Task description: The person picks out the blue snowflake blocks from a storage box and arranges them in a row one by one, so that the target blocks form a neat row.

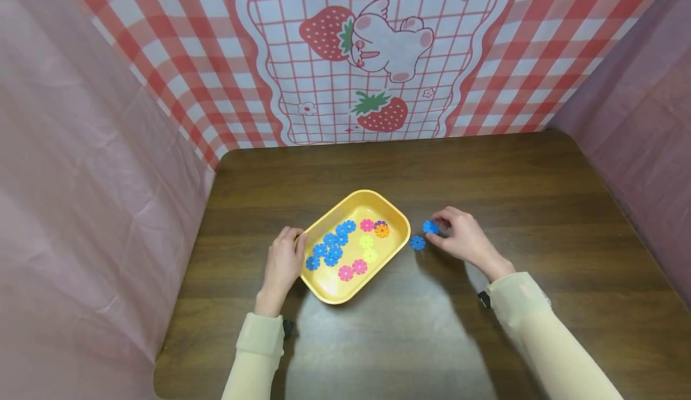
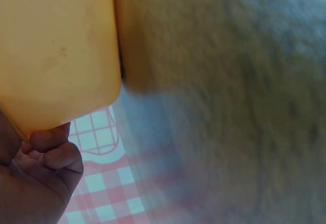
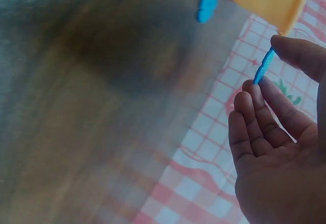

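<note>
A yellow tray (image 1: 330,285) lies at a slant on the wooden table, with flower-shaped plastic discs inside. My left hand (image 1: 285,259) grips the tray's left rim, its fingers bent at the edge in the left wrist view. To the right of the tray, my right hand (image 1: 465,238) pinches a blue flower-shaped disc (image 3: 264,67) between thumb and fingertips, edge-on in the right wrist view. Another blue disc (image 1: 417,243) rests on the table between the tray and that hand.
Inside the tray, several blue discs (image 1: 330,240) cluster at the left, with pink discs (image 1: 346,273), yellow discs (image 1: 366,242) and an orange disc (image 1: 381,230) farther right. Behind the wooden table (image 1: 540,208) hangs a red-checked cloth (image 1: 189,46); pink curtains (image 1: 97,166) flank both sides.
</note>
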Demonstrator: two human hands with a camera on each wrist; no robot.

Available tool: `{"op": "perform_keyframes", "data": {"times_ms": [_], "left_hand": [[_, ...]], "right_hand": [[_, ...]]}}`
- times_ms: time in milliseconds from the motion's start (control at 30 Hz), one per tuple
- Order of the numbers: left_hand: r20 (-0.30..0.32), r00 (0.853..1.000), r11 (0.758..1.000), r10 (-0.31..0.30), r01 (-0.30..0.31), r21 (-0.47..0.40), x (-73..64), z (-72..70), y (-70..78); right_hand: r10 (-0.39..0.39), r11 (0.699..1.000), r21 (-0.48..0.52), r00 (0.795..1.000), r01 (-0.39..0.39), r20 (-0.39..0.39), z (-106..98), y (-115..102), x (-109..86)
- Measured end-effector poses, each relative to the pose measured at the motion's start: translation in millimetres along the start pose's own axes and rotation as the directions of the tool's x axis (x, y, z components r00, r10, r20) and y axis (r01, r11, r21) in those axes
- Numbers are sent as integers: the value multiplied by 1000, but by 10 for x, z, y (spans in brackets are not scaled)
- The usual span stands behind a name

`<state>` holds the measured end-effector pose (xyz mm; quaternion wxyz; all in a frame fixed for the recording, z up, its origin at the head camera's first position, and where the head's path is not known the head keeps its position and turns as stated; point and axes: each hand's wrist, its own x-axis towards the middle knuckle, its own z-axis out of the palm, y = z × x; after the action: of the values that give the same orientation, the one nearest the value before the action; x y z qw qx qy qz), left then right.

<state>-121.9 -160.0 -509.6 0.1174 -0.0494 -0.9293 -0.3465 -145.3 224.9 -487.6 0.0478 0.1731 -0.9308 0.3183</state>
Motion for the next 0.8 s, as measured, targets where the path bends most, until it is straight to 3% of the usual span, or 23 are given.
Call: {"op": "perform_keyframes", "data": {"times_ms": [267, 800], "left_hand": [[4, 1000, 1000, -4, 4, 3, 0, -2, 10], [7, 1000, 1000, -18, 18, 6, 2, 6, 7]], "right_hand": [[41, 999, 1, 999, -41, 36, 91, 128, -50], [48, 999, -23, 995, -46, 89, 182, 215, -119]]}}
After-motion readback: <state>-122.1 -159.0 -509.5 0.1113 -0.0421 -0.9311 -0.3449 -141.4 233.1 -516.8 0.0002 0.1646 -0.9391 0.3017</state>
